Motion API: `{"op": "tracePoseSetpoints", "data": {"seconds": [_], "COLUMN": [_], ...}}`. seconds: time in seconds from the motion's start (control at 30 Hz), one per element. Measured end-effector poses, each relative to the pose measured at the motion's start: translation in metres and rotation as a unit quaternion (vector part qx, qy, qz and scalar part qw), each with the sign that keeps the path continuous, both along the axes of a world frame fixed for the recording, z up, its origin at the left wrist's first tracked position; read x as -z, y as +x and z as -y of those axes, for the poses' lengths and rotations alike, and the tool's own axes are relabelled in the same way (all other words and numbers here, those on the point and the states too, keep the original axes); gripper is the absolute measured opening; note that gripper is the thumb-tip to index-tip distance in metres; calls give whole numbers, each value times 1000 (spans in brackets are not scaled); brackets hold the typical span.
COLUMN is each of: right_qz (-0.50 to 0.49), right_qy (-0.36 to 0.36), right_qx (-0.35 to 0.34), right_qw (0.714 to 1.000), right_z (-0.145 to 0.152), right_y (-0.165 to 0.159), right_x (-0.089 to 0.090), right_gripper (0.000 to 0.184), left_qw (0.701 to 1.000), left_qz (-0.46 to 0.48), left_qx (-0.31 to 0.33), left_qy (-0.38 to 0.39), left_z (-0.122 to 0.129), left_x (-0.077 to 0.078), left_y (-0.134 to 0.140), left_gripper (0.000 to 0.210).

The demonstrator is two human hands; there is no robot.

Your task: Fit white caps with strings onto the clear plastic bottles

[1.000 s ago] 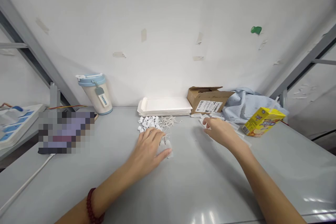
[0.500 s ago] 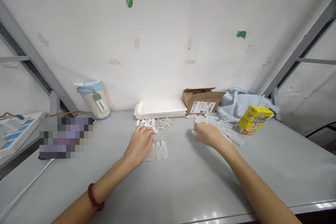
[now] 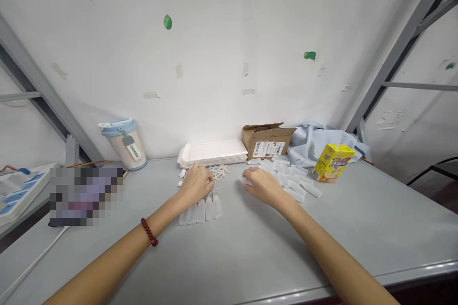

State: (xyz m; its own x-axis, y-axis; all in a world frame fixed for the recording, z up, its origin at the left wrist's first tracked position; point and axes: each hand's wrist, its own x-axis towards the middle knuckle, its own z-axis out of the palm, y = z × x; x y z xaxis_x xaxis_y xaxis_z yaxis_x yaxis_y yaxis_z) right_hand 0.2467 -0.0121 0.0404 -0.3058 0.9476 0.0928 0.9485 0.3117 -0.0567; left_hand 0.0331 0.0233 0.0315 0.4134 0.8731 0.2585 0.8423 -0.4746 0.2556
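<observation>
My left hand (image 3: 196, 185) hovers with curled fingers at the small white rolled pieces (image 3: 182, 173) and the loose white strings (image 3: 219, 171). Whatever lies between its fingertips is hidden. Just below it, several narrow translucent plastic sleeves (image 3: 209, 208) lie side by side in a row, with string at the top end of some. To the right, my right hand (image 3: 264, 186) is closed in a pinch on a translucent plastic sleeve (image 3: 244, 180), mostly covered by the fingers. Beside that hand spreads a loose pile of similar translucent sleeves (image 3: 295, 178).
Along the wall stand a tumbler (image 3: 126, 145), a stack of white trays (image 3: 214, 151), an open cardboard box (image 3: 268, 143) and a blue cloth (image 3: 311, 140). A yellow drink carton (image 3: 332, 164) is at right. A blurred phone (image 3: 88, 196) and a power strip (image 3: 21, 195) are at left.
My right hand has moved left, away from the sleeve pile and closer to my left hand. My left hand has shifted slightly over the strings and rolled pieces. The whole view has shifted a little.
</observation>
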Motion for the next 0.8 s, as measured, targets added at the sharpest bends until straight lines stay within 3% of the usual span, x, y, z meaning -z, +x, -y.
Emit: {"op": "tracePoseSetpoints", "data": {"seconds": [0.3,0.53,0.8], "right_qz": [-15,-28,-32], "right_qy": [7,15,37], "right_qx": [-13,-19,-33], "right_qw": [1000,999,998], "right_z": [-1,1,-2], "right_y": [-2,-4,-9], "right_x": [2,2,7], "right_gripper": [21,22,19], "left_qw": [996,984,966], "left_qz": [59,144,233], "left_qx": [-4,28,7], "left_qy": [-70,-101,-108], "left_z": [-15,-23,-24], "left_x": [9,-11,-30], "left_y": [5,-6,-13], "left_gripper": [19,18,23]}}
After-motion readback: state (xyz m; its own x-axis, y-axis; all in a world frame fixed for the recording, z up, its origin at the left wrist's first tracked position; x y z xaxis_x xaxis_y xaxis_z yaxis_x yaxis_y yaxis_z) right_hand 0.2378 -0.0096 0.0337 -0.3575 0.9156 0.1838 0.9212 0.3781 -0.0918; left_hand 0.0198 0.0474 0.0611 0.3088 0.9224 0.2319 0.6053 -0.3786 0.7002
